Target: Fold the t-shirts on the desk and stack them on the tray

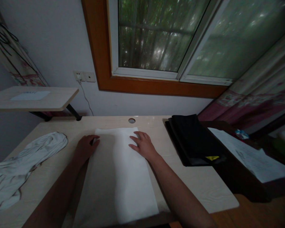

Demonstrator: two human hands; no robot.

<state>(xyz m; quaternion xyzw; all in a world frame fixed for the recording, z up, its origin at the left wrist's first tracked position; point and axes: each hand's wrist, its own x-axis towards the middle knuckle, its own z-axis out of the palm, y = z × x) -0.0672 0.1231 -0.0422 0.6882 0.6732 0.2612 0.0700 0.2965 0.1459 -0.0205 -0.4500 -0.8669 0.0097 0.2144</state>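
A long white sheet [133, 177], folded into a strip, lies flat on the desk in front of me and runs down to the near edge; whether it is paper or cloth I cannot tell. My left hand [86, 147] rests at its far left edge, with the thumb and forefinger apart and their tips touching the border. At the far right edge, my right hand [143, 144] lies with spread fingers on the sheet's surface. Neither hand appears to grip it.
A crumpled white cloth [45, 145] lies on the desk [201, 186] at left, near a small raised shelf [68, 96]. Folded black fabric [192, 136] sits at right, beside a dark lower surface holding a printed paper [249, 155]. A window [161, 38] is behind.
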